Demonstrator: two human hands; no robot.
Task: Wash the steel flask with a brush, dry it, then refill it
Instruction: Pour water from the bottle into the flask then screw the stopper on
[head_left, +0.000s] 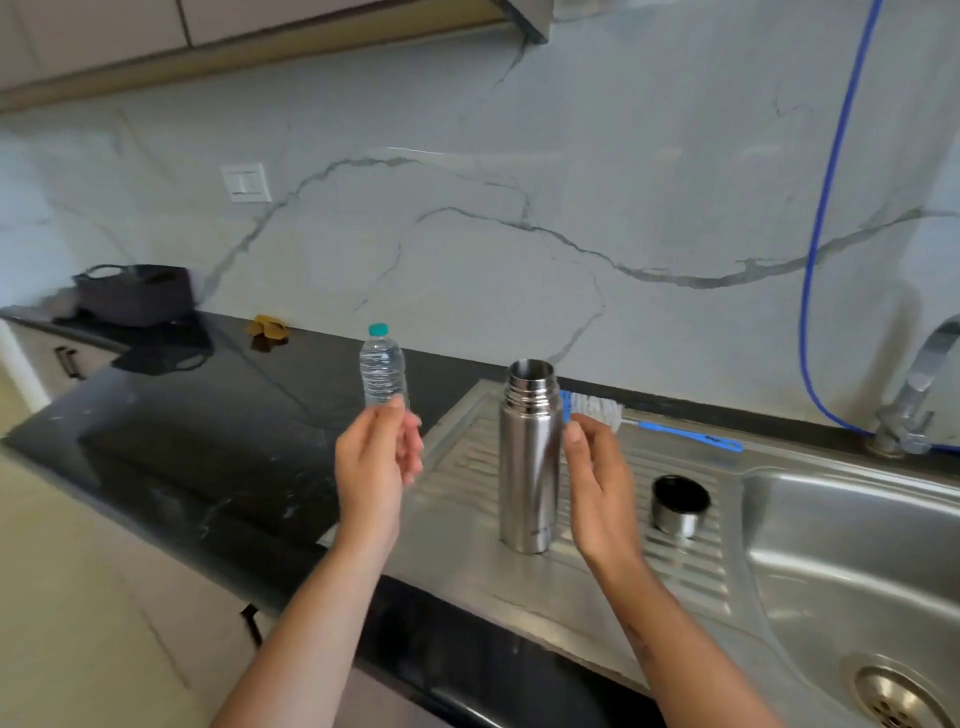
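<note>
Flask (528, 467), cap (680, 506), brush (675, 429) on drainboard (467, 551)

Steel greys, black counter, veined white marble, touches of blue

The flask (529, 462) and its cap (680, 506) are plain silver steel, the cap's inside black; at 2 o'clock from the flask lies a brush (649, 422) with white bristles and blue handle. The clear ribbed bottle (383, 370) has a teal cap. The ridged drainboard (467, 483) is grey, the counter (197, 441) glossy black, the wall (467, 208) white with grey veins, the hose (826, 218) blue.

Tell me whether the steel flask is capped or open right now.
Open. The flask stands upright on the draining board with its threaded mouth bare; its cap sits apart to the right.
</note>
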